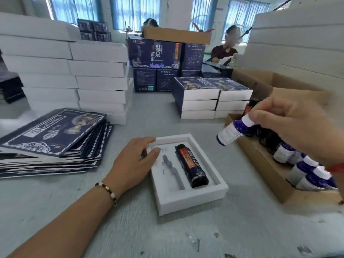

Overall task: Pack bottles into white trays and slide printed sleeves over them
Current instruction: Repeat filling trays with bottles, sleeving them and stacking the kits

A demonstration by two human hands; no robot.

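- The right hand point(296, 125) hangs above the right side of the desk point(130, 229), its fingertips pinching the white cap of a small blue bottle with a white label point(232, 133); the bottle tilts, base pointing down and left, clear of the desk.
- That bottle is in the air between the white tray point(189, 203) and the open cardboard box point(270, 179), just above the box's near-left wall.
- The left hand point(134, 161) rests on the tray's left rim, fingers relaxed and spread, fingertips reaching into the tray's recess; it holds nothing.
- The white tray lies near the middle of the desk, its long side running away from the person.
- Inside it, 1 black bottle with a red label point(191, 164) lies flat in the right-hand slot; the left-hand slot shows only a grey printed figure on its floor.
- The cardboard box along the right edge of the desk holds several more blue bottles with white caps, lying on their sides.
- A pile of flat blue printed sleeves point(54, 135) sits toward the left edge of the desk.
- Behind it rise stacks of plain white trays point(98, 71).
- 2 stacks of sleeved trays point(210, 97) stand toward the far side, behind the tray.
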